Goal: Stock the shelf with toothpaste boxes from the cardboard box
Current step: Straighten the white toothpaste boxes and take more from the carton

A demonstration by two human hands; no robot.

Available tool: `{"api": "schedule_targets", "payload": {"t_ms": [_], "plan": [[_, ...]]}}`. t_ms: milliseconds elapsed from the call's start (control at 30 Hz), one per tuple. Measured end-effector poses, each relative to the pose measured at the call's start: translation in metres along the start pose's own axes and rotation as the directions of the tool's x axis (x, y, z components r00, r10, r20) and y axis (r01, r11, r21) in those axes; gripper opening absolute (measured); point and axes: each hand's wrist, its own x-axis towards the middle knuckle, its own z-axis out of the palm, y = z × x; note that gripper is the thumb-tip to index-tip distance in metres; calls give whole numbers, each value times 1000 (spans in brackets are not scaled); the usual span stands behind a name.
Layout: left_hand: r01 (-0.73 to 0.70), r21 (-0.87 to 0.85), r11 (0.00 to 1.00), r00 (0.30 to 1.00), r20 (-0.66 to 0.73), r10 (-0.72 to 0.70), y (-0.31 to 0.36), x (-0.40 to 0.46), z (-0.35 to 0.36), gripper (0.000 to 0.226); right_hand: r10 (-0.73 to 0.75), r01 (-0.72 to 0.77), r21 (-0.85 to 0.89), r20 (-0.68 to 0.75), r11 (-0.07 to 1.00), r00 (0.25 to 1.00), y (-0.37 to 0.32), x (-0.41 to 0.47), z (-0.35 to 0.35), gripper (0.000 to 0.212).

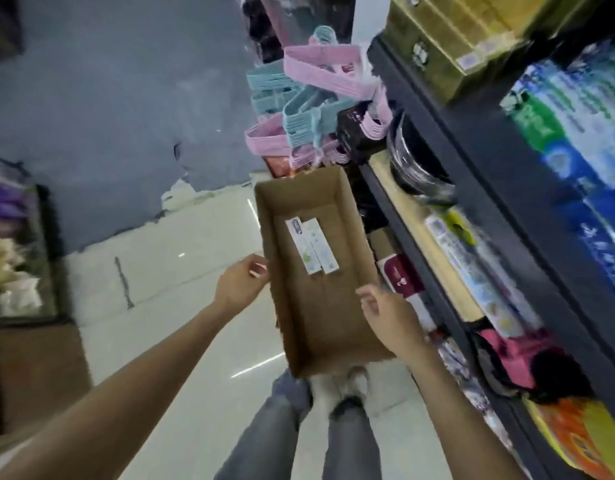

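Note:
An open cardboard box lies on the pale floor in front of my feet. Two white toothpaste boxes lie side by side on its bottom, toward the far end. My left hand hovers at the box's left wall, fingers loosely curled beside the rim and holding nothing. Over the right wall my right hand hangs with its fingers loosely curled and empty. The dark shelf stands on the right, with blurred blue and green toothpaste boxes on an upper level.
Pink and blue hangers are piled beyond the box's far end. Lower shelf levels hold long packets, a maroon box and pink and orange goods. A glass case stands at the left. My legs are below the box.

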Motion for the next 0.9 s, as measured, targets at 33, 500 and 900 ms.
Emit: {"api": "schedule_targets", "payload": {"t_ms": [33, 500, 900], "plan": [[26, 11, 1000, 1000, 8, -26, -13, 19, 4, 25, -2, 2, 20, -2, 1000, 1000, -3, 25, 13, 24], [28, -226, 974, 989, -132, -59, -107, 195, 100, 36, 176, -159, -228, 55, 961, 983, 60, 336, 251, 84], [-14, -152, 988, 980, -200, -16, -113, 196, 107, 40, 334, -314, -278, 28, 908, 942, 83, 368, 289, 122]]}}
